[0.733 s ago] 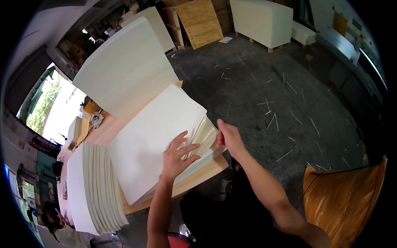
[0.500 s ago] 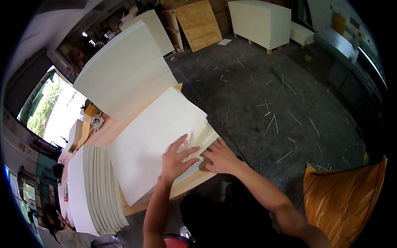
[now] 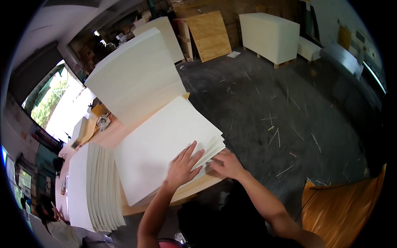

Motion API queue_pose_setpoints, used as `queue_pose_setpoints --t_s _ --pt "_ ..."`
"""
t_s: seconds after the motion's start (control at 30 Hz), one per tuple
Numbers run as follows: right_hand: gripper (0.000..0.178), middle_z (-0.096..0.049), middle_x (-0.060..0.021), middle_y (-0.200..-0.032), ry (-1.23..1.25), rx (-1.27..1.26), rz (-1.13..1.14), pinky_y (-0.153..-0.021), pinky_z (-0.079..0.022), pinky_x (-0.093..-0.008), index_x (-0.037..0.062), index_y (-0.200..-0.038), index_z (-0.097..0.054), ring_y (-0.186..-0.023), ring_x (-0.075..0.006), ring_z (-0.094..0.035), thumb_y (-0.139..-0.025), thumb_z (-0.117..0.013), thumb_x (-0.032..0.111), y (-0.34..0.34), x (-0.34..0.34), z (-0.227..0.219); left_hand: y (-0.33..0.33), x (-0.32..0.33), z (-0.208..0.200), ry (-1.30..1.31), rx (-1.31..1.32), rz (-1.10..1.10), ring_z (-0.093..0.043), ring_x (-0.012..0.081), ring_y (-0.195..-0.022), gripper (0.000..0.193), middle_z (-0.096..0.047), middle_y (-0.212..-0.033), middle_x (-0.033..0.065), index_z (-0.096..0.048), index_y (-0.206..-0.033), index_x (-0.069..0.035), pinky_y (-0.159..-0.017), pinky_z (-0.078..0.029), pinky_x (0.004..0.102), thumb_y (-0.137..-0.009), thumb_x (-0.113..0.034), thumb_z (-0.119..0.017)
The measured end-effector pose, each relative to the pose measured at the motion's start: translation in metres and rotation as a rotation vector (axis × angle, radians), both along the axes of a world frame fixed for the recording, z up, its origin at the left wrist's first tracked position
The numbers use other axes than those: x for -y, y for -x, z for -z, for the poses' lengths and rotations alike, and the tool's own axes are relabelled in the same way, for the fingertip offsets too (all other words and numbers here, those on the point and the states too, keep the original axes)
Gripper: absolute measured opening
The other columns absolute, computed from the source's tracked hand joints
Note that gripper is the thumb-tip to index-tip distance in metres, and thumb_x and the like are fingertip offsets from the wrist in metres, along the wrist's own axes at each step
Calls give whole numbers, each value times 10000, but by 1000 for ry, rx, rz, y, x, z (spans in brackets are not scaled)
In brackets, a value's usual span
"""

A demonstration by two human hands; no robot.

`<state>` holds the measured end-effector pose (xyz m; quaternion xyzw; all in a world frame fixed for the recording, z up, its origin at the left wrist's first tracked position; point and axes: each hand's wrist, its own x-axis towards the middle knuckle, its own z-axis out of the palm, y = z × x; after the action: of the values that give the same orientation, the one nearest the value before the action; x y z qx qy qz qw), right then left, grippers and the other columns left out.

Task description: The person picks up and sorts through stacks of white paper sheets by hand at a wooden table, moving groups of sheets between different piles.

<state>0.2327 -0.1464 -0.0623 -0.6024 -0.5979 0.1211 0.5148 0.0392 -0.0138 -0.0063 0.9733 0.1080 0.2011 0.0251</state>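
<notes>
A stack of large white paper sheets (image 3: 153, 144) lies on the wooden table, its right-hand corner fanned into several separate layers. My left hand (image 3: 182, 167) rests on top near that corner, fingers stretched out and spread, with no sheet gripped. Beside the fanned edge is my right hand (image 3: 229, 165), slightly blurred, its fingers bent but apart and close to the sheet edges. Whether its fingertips touch the paper is hard to see. To the left, a second pile of white sheets (image 3: 78, 186) sits in staggered layers.
A tall white paper stack (image 3: 136, 74) rises at the table's far end. The pinkish tabletop (image 3: 118, 128) also carries a crumpled cloth (image 3: 103, 122). Paper strips litter the dark floor (image 3: 256, 107). An orange-brown sheet-covered object (image 3: 343, 206) stands at right. A person (image 3: 62, 227) is at lower left.
The folded-over sheet corner has dropped back into fanned layers. My left hand has flattened and spread on the paper; my right hand has come away from the corner. The view has shifted slightly.
</notes>
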Motion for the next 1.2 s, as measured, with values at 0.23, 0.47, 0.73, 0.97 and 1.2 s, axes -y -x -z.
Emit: queue_pose_setpoints --t_s 0.23,0.47,0.73,0.97,1.2 --pt "244 -697 -120 -970 119 -231 308 -715 -546 -347 15 -1022 -694 -862 -233 -694 -901 -724 224 -25 13 -13 4 -3 4 -10 -8 -23 -527 313 -1322 652 -394 -1573 129 -523 -1430 -130 -1044 -500 407 -842 -304 -744" --pt "226 -696 -86 -887 182 -78 245 -643 -512 -312 -7 -980 -714 -747 -156 -654 -926 -704 212 -34 4 -26 7 -1 5 13 3 -36 -489 307 -1357 672 -385 -1578 129 -522 -1422 -120 -1067 -480 405 -825 -325 -755" --pt "228 -694 -70 -782 343 -1016 67 -480 -433 -242 -2 -940 -675 -614 -112 -619 -977 -640 220 -33 -6 -43 9 -4 5 7 14 -61 -463 291 -1399 669 -374 -1591 105 -525 -1431 -163 -960 -555 391 -837 -369 -755" --pt "245 -721 -82 -792 309 -978 141 -470 -423 -217 29 -900 -653 -638 -124 -680 -1001 -616 250 -28 -8 -6 6 -4 5 -3 20 -72 -454 285 -1408 687 -373 -1597 92 -525 -1432 -183 -948 -559 396 -822 -392 -763" --pt "235 -706 -83 -782 202 -947 172 -507 -478 -237 28 -888 -642 -642 -138 -688 -1013 -604 224 -16 -7 7 6 -3 5 11 29 -105 -459 287 -1408 709 -377 -1599 84 -538 -1425 -188 -914 -572 394 -793 -397 -782"
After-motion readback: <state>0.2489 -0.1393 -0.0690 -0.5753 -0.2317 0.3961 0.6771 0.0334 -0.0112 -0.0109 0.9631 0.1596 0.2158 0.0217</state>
